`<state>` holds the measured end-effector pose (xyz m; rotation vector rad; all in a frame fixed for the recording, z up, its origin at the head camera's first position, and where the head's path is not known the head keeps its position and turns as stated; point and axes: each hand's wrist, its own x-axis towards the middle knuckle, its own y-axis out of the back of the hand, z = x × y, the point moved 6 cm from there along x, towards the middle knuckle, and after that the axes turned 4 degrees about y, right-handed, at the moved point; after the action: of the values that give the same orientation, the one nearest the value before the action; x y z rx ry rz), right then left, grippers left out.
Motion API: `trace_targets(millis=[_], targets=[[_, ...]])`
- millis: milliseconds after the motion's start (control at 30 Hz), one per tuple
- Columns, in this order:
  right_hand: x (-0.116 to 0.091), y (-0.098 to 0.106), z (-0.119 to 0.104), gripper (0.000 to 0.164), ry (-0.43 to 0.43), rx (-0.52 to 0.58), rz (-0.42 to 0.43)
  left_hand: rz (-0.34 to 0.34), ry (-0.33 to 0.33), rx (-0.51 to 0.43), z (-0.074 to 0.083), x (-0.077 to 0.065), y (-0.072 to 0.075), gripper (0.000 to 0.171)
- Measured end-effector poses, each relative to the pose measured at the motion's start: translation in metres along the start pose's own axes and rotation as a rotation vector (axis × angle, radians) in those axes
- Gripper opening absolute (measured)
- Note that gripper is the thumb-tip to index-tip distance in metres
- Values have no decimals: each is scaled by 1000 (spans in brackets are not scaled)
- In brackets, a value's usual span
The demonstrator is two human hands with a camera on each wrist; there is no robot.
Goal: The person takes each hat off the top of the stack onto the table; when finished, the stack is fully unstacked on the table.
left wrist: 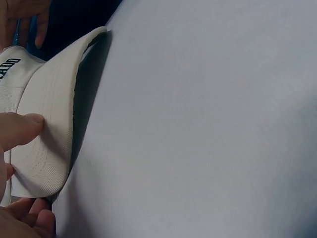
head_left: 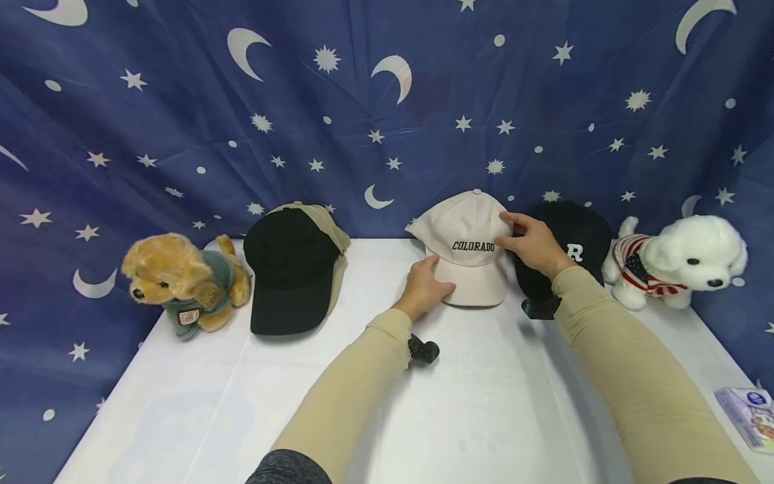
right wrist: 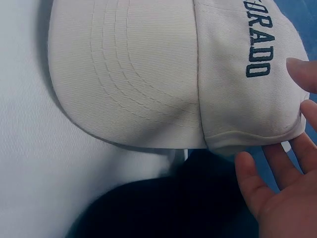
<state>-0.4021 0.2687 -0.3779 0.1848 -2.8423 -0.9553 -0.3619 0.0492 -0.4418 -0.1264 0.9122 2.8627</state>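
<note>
A cream baseball cap (head_left: 467, 232) with COLORADO in dark letters stands at the back of the table, its brim towards me. At the brim's left side my left hand (head_left: 420, 290) grips it, the thumb lying over the brim (left wrist: 57, 109) and other fingers by its edge. My right hand (head_left: 537, 247) holds the crown's right side between thumb and fingers, its thumb on the front fabric in the right wrist view. Just right of it, partly behind my right hand, is a black cap (head_left: 583, 225) with a white R.
Left of centre a black cap (head_left: 289, 269) stands against a beige cap (head_left: 326, 225). A brown plush dog (head_left: 163, 269) sits far left, a white plush dog (head_left: 695, 252) far right. A purple pack (head_left: 746, 417) lies at the table's right edge. Behind hangs a blue starry curtain (head_left: 423, 141).
</note>
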Motion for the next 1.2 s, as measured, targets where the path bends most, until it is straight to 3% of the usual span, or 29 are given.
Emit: trace_targets(millis=[633, 1200], targets=[[-12, 21, 13, 67, -4, -2, 36, -17, -22, 106, 18, -5, -21, 74], [-16, 14, 8, 67, -5, 8, 22, 20, 1, 1, 11, -6, -16, 71]])
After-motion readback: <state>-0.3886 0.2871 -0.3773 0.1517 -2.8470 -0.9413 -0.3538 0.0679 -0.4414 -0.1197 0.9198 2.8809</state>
